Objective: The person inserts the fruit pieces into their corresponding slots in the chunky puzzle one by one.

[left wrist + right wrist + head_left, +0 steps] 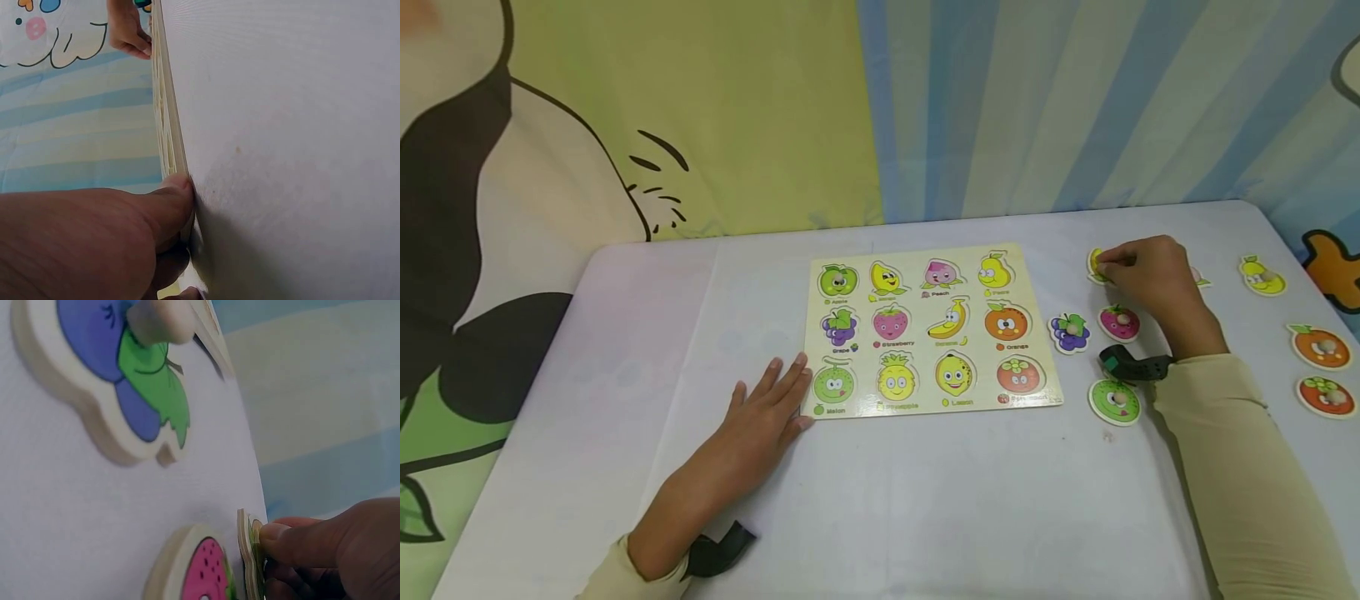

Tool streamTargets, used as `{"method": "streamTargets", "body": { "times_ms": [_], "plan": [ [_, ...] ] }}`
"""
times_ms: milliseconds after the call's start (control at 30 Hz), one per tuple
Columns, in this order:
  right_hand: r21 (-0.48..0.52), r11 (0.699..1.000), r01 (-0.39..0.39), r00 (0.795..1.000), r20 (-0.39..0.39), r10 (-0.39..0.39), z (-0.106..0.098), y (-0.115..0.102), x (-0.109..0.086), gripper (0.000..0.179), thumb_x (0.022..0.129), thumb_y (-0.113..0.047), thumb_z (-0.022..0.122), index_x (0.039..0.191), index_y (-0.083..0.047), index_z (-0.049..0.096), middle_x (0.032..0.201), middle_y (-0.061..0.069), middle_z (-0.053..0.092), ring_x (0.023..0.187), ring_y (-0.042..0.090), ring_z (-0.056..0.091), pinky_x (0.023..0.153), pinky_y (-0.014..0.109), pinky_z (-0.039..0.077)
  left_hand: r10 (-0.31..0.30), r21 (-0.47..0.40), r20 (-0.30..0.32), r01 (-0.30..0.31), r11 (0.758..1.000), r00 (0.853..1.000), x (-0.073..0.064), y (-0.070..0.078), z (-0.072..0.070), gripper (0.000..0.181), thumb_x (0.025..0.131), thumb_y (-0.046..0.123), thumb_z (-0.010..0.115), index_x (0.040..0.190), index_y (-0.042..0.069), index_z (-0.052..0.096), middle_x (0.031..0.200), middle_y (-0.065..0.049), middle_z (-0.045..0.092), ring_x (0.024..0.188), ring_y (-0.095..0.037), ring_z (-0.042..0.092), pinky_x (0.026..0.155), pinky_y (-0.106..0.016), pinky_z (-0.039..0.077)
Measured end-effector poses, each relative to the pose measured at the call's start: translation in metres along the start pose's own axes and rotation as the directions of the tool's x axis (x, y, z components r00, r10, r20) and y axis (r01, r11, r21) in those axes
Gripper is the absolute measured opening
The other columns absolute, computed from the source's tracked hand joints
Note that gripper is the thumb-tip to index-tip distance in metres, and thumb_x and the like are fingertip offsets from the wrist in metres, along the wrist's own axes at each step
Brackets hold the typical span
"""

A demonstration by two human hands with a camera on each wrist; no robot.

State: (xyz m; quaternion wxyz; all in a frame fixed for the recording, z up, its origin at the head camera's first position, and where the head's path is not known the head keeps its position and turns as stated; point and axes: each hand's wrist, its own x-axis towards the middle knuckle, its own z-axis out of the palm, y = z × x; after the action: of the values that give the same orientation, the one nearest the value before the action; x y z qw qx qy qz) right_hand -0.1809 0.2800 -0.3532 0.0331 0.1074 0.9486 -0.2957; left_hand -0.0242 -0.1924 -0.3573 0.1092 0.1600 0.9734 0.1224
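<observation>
The left hand (760, 417) is lying flat, fingers straight, against the near-left corner of the fruit puzzle board (925, 329) — its long axis is running left to right, with labels such as "Peach" and "Lemon" legible. Farther right, the right hand (1142, 271) is pinching a yellow-green piece (1096, 265), mostly hidden, tilted on edge beside the strawberry piece (1118, 323).

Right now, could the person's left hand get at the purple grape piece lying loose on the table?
Probably not easily. The left hand rests flat at the puzzle board's left corner, while the grape piece lies beyond the board's far side, beside the right hand.
</observation>
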Motion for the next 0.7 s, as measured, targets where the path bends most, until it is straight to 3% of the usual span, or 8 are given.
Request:
{"method": "streamTargets", "body": {
  "times_ms": [233,567,700],
  "plan": [
    [-0.012,0.998,0.058,0.998,-0.033,-0.058,-0.003,-0.007,-0.003,0.027,0.098,-0.013,0.059,0.113,0.006,0.069,0.115,0.029,0.061,0.1,0.039,0.051,0.069,0.044,0.043,-0.002,0.003,-0.003,0.002,1.0,1.0,-0.001,0.0,0.0,0.063,0.097,0.023,0.062,0.15,0.005,0.035,0.158,-0.008,0.023,0.146,-0.036,0.012,0.105,-0.072,0.013],
    [0.001,0.988,0.157,0.984,-0.085,-0.156,-0.006,-0.023,-0.007,0.023,0.096,-0.012,0.061,0.107,0.005,0.072,0.107,0.028,0.066,0.082,0.029,0.054,0.058,0.033,0.041,-0.004,0.001,0.008,0.004,1.0,1.0,-0.001,-0.001,0.0,0.065,0.097,0.025,0.062,0.151,0.006,0.033,0.159,-0.007,0.021,0.146,-0.036,0.01,0.106,-0.071,0.013],
    [0.029,0.988,0.155,0.986,-0.073,-0.153,-0.005,-0.033,-0.007,0.023,0.096,-0.013,0.062,0.108,0.004,0.072,0.107,0.026,0.067,0.083,0.028,0.053,0.058,0.03,0.042,-0.004,-0.002,0.009,0.004,1.0,1.0,-0.001,-0.001,0.0,0.065,0.097,0.025,0.062,0.152,0.007,0.033,0.16,-0.007,0.021,0.146,-0.035,0.009,0.106,-0.071,0.012]
  ]
}}
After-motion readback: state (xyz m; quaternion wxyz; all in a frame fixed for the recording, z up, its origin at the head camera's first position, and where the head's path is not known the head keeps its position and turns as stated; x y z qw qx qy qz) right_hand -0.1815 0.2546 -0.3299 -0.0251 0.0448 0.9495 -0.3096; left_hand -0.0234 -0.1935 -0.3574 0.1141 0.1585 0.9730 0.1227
